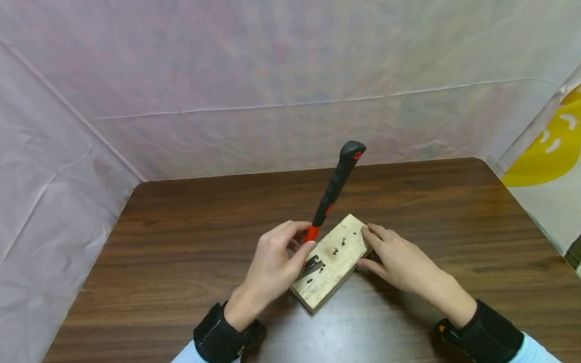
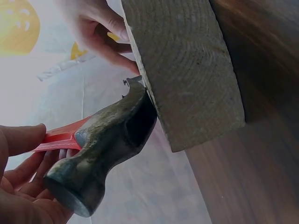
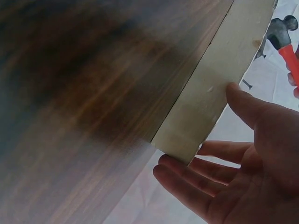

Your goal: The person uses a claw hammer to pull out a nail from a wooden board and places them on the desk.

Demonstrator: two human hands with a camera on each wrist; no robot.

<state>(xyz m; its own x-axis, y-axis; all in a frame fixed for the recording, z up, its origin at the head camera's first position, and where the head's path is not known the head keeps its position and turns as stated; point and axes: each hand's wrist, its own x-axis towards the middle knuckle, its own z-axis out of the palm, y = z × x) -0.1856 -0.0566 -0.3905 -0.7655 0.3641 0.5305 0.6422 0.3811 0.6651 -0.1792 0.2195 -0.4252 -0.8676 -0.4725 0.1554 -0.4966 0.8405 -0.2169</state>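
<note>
In the head view, a brown wood-grain table (image 1: 184, 225) spans the lower frame, its corners rounded, with pale, creased sheeting (image 1: 284, 61) behind it and a yellow shape (image 1: 555, 145) printed on the cloth at the right edge. The left hand (image 1: 273, 262), below centre, holds the hammer (image 1: 334, 193) by the red neck, thumb and fingers about it; the black grip slants towards the upper right. Right of centre, the right hand (image 1: 400, 255) grips the end of the wooden block (image 1: 341, 261), which lies diagonally on the table. Dark nails (image 1: 336, 251) stand in its pale top. Both wrists wear black straps (image 1: 222, 336).

In the left wrist view, table shows at right and sheeting at left. The thumb and fingers at lower left hold the red neck; the worn, dull metal head crosses the centre, its claw at the block's nailed face. Curved grain lines mark the block's end.

In the right wrist view, table fills the upper left. The thumb rests on the block's smooth side, fingers about its end; the hammer shows at upper right.
</note>
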